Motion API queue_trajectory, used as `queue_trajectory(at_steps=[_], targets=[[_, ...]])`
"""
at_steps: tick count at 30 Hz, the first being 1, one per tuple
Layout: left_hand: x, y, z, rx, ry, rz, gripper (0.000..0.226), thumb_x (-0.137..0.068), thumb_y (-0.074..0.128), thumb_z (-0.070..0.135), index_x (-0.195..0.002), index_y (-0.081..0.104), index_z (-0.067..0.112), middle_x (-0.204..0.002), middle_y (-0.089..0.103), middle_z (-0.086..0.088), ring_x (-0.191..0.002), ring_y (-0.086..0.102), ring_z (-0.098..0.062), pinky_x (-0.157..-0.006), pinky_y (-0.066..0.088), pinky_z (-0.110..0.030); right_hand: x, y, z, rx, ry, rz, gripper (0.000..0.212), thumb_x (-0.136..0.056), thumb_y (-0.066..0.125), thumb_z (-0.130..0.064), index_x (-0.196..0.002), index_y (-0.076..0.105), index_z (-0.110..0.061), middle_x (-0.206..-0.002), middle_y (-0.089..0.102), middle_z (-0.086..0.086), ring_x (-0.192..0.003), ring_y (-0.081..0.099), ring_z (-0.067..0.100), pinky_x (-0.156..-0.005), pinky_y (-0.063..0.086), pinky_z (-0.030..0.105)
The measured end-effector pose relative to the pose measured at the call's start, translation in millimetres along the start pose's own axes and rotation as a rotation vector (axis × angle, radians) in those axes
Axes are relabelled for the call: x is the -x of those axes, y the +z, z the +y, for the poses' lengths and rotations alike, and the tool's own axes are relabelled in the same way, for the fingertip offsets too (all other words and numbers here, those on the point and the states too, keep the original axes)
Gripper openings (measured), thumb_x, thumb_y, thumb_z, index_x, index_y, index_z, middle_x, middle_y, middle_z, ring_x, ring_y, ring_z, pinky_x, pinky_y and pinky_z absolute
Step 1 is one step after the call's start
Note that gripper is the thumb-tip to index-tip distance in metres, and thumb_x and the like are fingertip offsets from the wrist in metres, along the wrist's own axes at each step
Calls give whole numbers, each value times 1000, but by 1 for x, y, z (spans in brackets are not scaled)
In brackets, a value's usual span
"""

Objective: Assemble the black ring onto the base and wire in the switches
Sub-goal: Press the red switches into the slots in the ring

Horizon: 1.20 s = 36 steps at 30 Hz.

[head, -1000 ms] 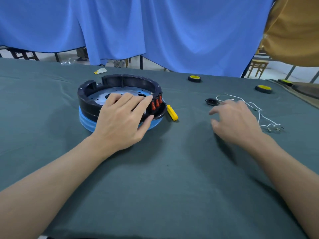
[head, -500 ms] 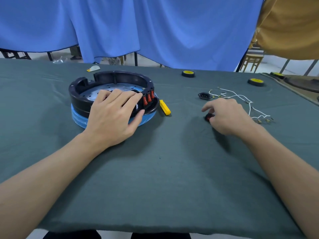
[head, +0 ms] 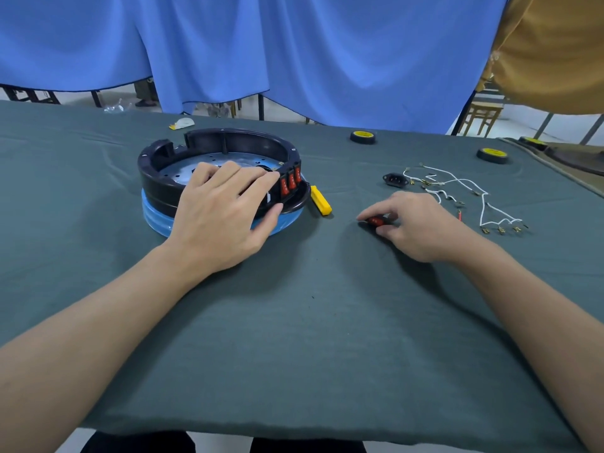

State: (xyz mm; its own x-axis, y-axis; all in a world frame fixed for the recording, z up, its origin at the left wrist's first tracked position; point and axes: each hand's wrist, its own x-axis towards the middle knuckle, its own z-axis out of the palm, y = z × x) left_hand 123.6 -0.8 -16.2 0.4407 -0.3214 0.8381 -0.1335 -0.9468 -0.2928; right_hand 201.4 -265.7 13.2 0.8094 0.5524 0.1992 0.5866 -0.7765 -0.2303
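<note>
The black ring [head: 163, 178] sits on the blue base [head: 153, 220] at the left of the cloth-covered worktop [head: 310, 322], with three red switches [head: 291, 183] set in its right-hand wall. The left hand [head: 222, 220] lies across the ring's near rim, its grip loose: fingers nearly straight over the top, thumb against the outer flange. The right hand [head: 421, 227], well apart from the ring, has its grip closed on a loose switch [head: 376, 221], pinched between thumb and fingertips down on the cloth. A yellow block [head: 321, 200] lies just beside the ring. Beyond the right hand lie a black socket [head: 394, 179] and white wires [head: 470, 184].
</note>
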Motion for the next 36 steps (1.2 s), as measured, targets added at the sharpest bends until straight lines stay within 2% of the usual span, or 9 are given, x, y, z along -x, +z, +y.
queue_trajectory(at_steps=[6,9,11,15,18,24,28,33,36], targets=[[0,-3,-3,28,-6,10,32,-93,59,31,-110,71,6,-100,72,-4,-85,65,-29,-77,40,-38,4,3,-12,-294,13,225,30,-84,70,-9,-109,71,-25,-83,66,-14,-81,66,10,-81,42,8],[0,-4,-5,15,-49,18,29,-94,59,30,-105,72,7,-94,73,-3,-82,65,-29,-76,40,-37,4,9,-27,-514,-7,278,40,-84,70,-4,-120,66,-21,-94,70,-9,-87,69,8,-93,51,23],[0,-5,-7,10,-62,7,29,-94,59,30,-105,73,7,-91,73,-3,-81,66,-29,-76,38,-37,2,13,-37,-555,-56,307,46,-83,71,-4,-126,61,-17,-94,71,-10,-82,70,6,-90,52,22],[1,-6,-8,14,-67,-8,29,-93,61,30,-104,73,7,-85,72,-5,-78,65,-29,-75,38,-37,-3,22,-51,-446,-183,450,48,-79,76,-7,-123,60,-15,-90,69,-10,-69,63,8,-76,49,10],[1,-6,-10,16,-38,-17,29,-93,60,30,-104,73,6,-83,71,-5,-77,65,-29,-71,41,-38,-11,25,-59,-297,-299,570,39,-75,75,-1,-112,66,-11,-89,68,-5,-62,55,10,-71,46,17],[2,-7,-25,30,33,-43,32,-93,60,29,-107,71,3,-78,67,-7,-71,62,-29,-62,44,-37,-42,37,-84,-251,-414,767,24,-72,71,7,-92,75,-5,-87,69,4,-74,52,18,-72,43,19],[2,-8,-30,61,-17,-59,31,-91,63,30,-107,72,6,-80,69,-5,-74,63,-28,-64,43,-36,-42,52,-95,-348,-398,777,23,-75,70,3,-96,76,-6,-89,67,5,-74,59,23,-66,51,29],[2,-7,-26,105,-93,-56,31,-88,62,31,-105,73,7,-80,71,-4,-75,64,-28,-66,43,-34,-37,54,-99,-449,-375,767,21,-80,71,-1,-99,75,-7,-89,65,3,-66,55,8,-70,45,10],[2,-8,-24,117,-119,-52,31,-87,61,31,-104,74,8,-79,70,-4,-73,63,-28,-66,39,-32,-34,55,-103,-436,-407,753,21,-79,71,3,-99,75,-4,-89,66,6,-65,57,12,-71,47,13]])
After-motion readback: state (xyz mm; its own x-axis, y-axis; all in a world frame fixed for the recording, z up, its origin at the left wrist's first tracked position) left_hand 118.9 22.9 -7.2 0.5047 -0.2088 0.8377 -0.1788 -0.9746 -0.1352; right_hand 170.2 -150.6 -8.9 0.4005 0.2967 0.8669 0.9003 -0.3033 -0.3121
